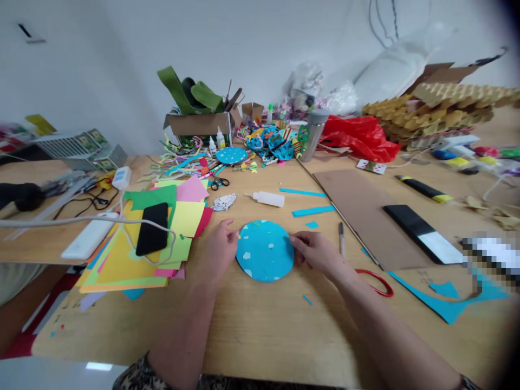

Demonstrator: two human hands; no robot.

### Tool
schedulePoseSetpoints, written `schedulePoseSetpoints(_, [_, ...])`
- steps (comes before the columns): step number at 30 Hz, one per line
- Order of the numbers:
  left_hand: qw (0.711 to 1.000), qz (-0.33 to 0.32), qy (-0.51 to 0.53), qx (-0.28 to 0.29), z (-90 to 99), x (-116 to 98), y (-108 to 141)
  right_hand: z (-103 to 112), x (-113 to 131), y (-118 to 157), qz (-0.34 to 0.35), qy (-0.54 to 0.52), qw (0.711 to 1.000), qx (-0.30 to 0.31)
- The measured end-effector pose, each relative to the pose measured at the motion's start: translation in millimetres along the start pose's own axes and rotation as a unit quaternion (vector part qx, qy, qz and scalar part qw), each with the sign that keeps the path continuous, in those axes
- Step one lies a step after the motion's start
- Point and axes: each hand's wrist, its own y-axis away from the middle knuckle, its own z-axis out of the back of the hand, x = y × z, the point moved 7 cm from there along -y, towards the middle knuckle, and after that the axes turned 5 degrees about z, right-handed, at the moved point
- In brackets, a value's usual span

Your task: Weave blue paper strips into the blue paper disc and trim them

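A pale-flecked blue disc (264, 262) is held at the near centre of a wooden table (260, 336), its rim met by bare hands on either side. Between 2 and 3 o'clock the edge is pinched by the thumb and forefinger of the right hand (314, 250); near 10 o'clock it is met by the left hand (221, 244), thumb and forefinger parted, though whether the rim is truly gripped there cannot be told. The step in hand is judged to be the steadying or placing of the disc; for any next move, an even hold on both edges would be called for, so that it is kept level. From the disc, a white squeeze bottle (270, 199) is seen at 12 o'clock, black-handled scissors (220, 184) at 11, and blue paper strips (312, 211) between 1 and 2. The underside of the disc is hidden, as are the right hand's curled fingertips. Between 3 and 4 o'clock, a red looped handle (390, 292) is partly covered by the right forearm, its other end unseen. Farther out at 3 o'clock, an object is masked by coarse pixels, and the far right corners are lost to dark shading.
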Motion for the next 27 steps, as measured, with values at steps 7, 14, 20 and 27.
schedulePoseSetpoints(7, [0.994,-0.058,0.088,0.035,-4.1,-26,8,24,15,12,0.036,-0.01,0.996,-0.08])
schedulePoseSetpoints(14, [0.979,-0.079,0.182,-0.042,5.5,-30,10,23,28,10,0.05,-0.128,0.982,-0.127])
schedulePoseSetpoints(20, [0.927,-0.043,0.359,-0.101,16.4,-19,4,13,39,7,0.12,-0.263,0.942,-0.171])
schedulePoseSetpoints(27, [0.9,0.044,0.428,-0.068,10.3,-2,-5,8,24,4,0.149,-0.361,0.899,-0.2])
